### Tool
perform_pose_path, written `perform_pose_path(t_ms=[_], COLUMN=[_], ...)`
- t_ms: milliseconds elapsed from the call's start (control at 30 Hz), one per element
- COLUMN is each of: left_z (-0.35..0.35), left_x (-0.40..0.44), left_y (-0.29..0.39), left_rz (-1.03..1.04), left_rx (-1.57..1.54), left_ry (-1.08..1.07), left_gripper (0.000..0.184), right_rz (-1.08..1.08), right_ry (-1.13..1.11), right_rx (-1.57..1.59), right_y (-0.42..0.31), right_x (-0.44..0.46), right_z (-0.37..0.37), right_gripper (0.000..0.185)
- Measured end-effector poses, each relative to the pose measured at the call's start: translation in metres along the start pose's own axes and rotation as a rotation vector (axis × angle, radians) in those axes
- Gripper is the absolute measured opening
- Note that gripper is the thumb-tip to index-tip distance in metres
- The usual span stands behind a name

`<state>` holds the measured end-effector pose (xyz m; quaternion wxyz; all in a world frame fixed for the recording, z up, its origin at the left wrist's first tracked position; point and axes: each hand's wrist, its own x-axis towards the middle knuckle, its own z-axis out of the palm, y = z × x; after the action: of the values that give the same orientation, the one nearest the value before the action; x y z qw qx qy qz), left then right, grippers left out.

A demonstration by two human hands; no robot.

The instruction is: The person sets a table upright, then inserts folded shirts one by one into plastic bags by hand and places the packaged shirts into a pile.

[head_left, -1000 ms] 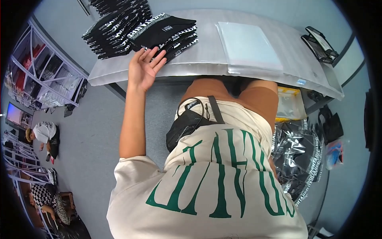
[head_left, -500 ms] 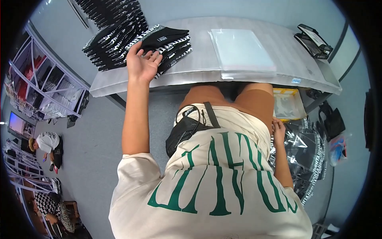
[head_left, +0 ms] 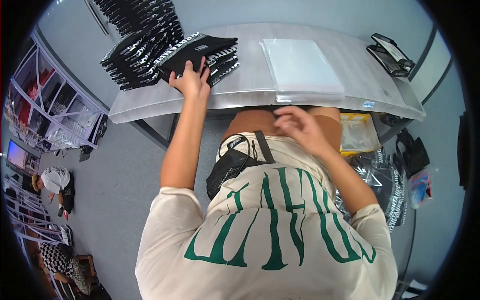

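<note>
"Where's the folded black garment (head_left: 181, 59)?"

"Under the left hand (head_left: 193, 80), fingers parted; whether they grip is unclear. The right hand (head_left: 299, 128), well apart, is half-open, seemingly empty."

"The step?"

"Apparently handling it; lifting would call for pinching."

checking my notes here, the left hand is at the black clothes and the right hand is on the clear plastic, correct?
Not quite: the right hand is not on the clear plastic. The head view shows it above the thighs. The left hand is at the black clothes, as you say.
</note>
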<state>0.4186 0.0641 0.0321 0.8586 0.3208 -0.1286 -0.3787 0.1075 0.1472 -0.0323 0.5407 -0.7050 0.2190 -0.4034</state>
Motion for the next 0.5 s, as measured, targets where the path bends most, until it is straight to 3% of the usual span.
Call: perform_pose_path(t_ms=[33, 67, 167, 233, 300, 367, 433, 500], left_z=[-0.005, -0.01, -0.05, -0.071, -0.077, -0.101, -0.123, -0.126], left_x=[-0.01, -0.025, -0.052, -0.083, -0.118, -0.104, -0.085, -0.078], left_y=[0.002, 0.011, 0.013, 0.014, 0.029, 0.035, 0.048, 0.064], left_rz=[-0.009, -0.102, -0.245, -0.285, -0.226, -0.074, -0.136, -0.45], left_rx=[0.028, 0.033, 0.112, 0.152, 0.295, 0.382, 0.482, 0.033], left_ry=[-0.018, -0.044, -0.176, -0.206, -0.244, -0.482, -0.513, -0.613], left_gripper=[0.058, 0.04, 0.026, 0.025, 0.035, 0.046, 0.063, 0.089], right_rz=[0.006, 0.071, 0.237, 0.341, 0.38, 0.349, 0.336, 0.336], right_ry=[-0.095, -0.123, -0.155, -0.146, -0.245, -0.27, -0.104, -0.06], right_rx=[0.041, 0.109, 0.356, 0.862, 1.107, 1.17, 1.183, 1.191], right_y=[0.001, -0.003, 0.0, 0.007, 0.012, 0.009, 0.02, 0.012], right_x=[0.014, 0.029, 0.077, 0.102, 0.114, 0.115, 0.116, 0.11], right_z=[0.014, 0.026, 0.046, 0.057, 0.069, 0.081, 0.09, 0.093], right_gripper=[0.036, 0.039, 0.049, 0.051, 0.045, 0.04, 0.038, 0.036])
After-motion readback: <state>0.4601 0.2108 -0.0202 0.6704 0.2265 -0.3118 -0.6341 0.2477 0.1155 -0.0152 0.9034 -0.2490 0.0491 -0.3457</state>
